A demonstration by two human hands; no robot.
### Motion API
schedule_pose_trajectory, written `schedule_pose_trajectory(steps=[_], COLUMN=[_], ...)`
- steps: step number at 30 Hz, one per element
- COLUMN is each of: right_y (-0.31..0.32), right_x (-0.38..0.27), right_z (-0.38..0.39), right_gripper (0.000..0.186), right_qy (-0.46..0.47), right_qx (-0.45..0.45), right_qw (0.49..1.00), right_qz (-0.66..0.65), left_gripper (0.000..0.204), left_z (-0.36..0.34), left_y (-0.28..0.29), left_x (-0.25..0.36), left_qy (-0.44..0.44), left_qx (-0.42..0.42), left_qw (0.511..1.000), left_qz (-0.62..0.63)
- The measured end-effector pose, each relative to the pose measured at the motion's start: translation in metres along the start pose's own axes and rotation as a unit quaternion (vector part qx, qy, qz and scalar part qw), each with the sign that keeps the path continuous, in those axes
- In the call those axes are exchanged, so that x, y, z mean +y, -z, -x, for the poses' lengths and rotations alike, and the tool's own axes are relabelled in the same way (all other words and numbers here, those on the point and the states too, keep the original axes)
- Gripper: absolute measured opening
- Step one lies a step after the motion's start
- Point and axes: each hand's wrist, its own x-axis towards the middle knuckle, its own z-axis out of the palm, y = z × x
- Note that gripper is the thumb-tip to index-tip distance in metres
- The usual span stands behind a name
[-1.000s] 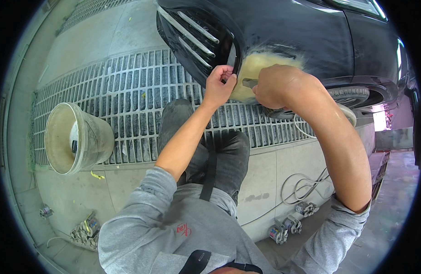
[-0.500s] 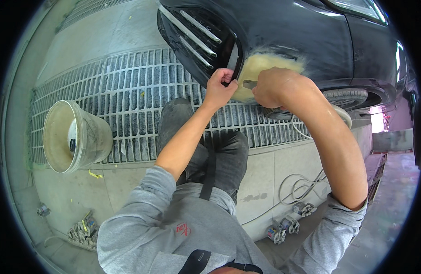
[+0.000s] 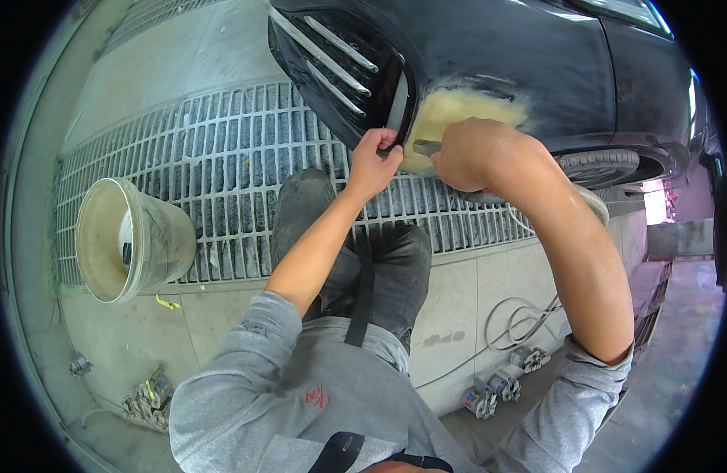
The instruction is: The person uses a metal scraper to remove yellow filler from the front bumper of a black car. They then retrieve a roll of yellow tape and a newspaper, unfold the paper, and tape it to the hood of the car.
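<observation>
A dark car's front bumper [image 3: 450, 51] fills the top of the view, with a yellowish filler patch [image 3: 446, 110] on its corner. My right hand [image 3: 474, 154] is closed around a small grey flat-ended tool [image 3: 426, 147], held against the patch. Only the tool's tip shows; its kind is unclear. My left hand [image 3: 373, 165] is at the lower edge of the black vent trim [image 3: 399, 106], fingers curled and pinched together. Whatever lies between those fingertips is hidden. Chrome strips [image 3: 328, 47] cross the vent to the left.
A dirty whitish bucket [image 3: 162, 236] stands on the floor grating [image 3: 229, 189] at left. My knees are on the grating. A coiled hose [image 3: 497, 323] and several sanders or similar tools [image 3: 501, 386] lie at lower right. The car's tyre [image 3: 600, 165] is beyond my right forearm.
My left hand has shifted slightly down and left along the vent trim's edge. The grey tool in my right hand has moved slightly left, with more of its tip showing.
</observation>
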Motion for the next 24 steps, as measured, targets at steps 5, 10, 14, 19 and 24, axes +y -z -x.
schedule_pose_trajectory(steps=[5, 10, 14, 19, 24], right_y=[-0.005, -0.006, -0.005, -0.003, -0.007], right_x=[0.005, 0.01, 0.009, 0.003, 0.005], right_z=[-0.001, -0.002, -0.002, -0.001, 0.002], right_gripper=[0.043, 0.043, 0.043, 0.044, 0.044], right_qy=[-0.02, 0.008, -0.002, 0.008, 0.02], right_qx=[-0.004, 0.011, -0.006, -0.003, 0.011], right_qw=[1.0, 1.0, 1.0, 1.0, 1.0], right_qz=[0.0, 0.012, -0.004, 0.003, 0.009], left_gripper=[0.017, 0.018, 0.021, 0.022, 0.019], left_z=[-0.014, -0.019, -0.018, -0.014, -0.01], left_y=[-0.003, -0.002, -0.003, 0.0, 0.004], left_x=[0.011, 0.017, 0.01, 0.003, 0.007], left_qy=[-0.028, -0.056, -0.049, -0.049, 0.042], left_qx=[0.011, 0.014, 0.003, -0.017, -0.039], left_qw=[0.999, 0.998, 0.999, 0.998, 0.998], left_qz=[0.028, 0.024, 0.009, -0.022, 0.007])
